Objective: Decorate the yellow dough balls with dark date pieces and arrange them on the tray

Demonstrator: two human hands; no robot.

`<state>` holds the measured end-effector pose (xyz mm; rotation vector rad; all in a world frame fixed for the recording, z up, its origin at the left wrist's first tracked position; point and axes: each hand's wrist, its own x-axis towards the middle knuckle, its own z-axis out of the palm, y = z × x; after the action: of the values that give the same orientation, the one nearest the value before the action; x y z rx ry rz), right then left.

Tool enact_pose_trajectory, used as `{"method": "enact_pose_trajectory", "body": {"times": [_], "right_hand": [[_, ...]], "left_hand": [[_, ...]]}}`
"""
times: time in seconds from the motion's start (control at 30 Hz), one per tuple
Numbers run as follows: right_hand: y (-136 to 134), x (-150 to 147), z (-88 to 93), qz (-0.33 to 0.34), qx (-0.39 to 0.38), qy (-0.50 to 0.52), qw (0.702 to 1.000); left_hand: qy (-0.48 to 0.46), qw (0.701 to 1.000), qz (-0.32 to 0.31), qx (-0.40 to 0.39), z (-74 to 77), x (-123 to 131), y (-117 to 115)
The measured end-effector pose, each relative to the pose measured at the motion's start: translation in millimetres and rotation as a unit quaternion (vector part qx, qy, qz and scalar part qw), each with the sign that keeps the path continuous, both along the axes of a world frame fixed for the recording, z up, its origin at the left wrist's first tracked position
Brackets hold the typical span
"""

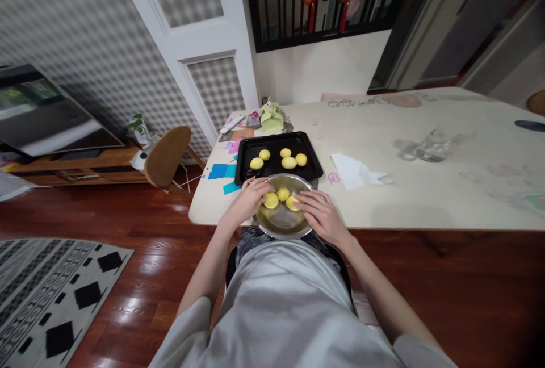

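Note:
A round metal bowl [284, 227] rests at the table's near edge, partly over my lap, with three yellow lemons inside. My left hand [252, 199] reaches over the bowl's left rim, its fingers curled on the left lemon [271, 201]. From the right side my right hand [322, 214] bends its fingertips around the right lemon [292, 203]. Between them, a little farther back, lies the middle lemon [283, 194], which neither hand appears to hold. Just beyond the bowl is a black baking tray [272, 143] with several lemons [289, 163] in two groups.
Right of the tray lies a white sheet of paper [355, 172]. Farther right is a clear glass [432, 149] on the white table [426, 203]. A green tissue pack [271, 116] and a white remote [232, 124] sit behind the tray. A wooden chair [168, 158] stands left.

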<state>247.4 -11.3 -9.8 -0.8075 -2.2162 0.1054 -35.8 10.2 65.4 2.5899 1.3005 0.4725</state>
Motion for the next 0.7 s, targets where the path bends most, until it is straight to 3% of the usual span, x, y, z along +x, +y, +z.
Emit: {"method": "enact_pose_trajectory", "body": {"times": [0.13, 0.37, 0.7], "right_hand": [[0.0, 0.1, 1.0, 0.002, -0.003, -0.004, 1.000], [-3.2, 0.1, 8.0, -0.006, 0.017, -0.003, 1.000], [-11.5, -4.2, 15.2, -0.001, 0.033, -0.064, 0.997]], "left_hand": [[0.006, 1.000, -0.007, 0.014, -3.2, 0.9, 0.5], [0.053, 0.994, 0.038, 0.093, -9.0, 6.8, 0.5], [0.072, 0.994, 0.026, 0.081, -5.8, 10.2, -13.6]]}}
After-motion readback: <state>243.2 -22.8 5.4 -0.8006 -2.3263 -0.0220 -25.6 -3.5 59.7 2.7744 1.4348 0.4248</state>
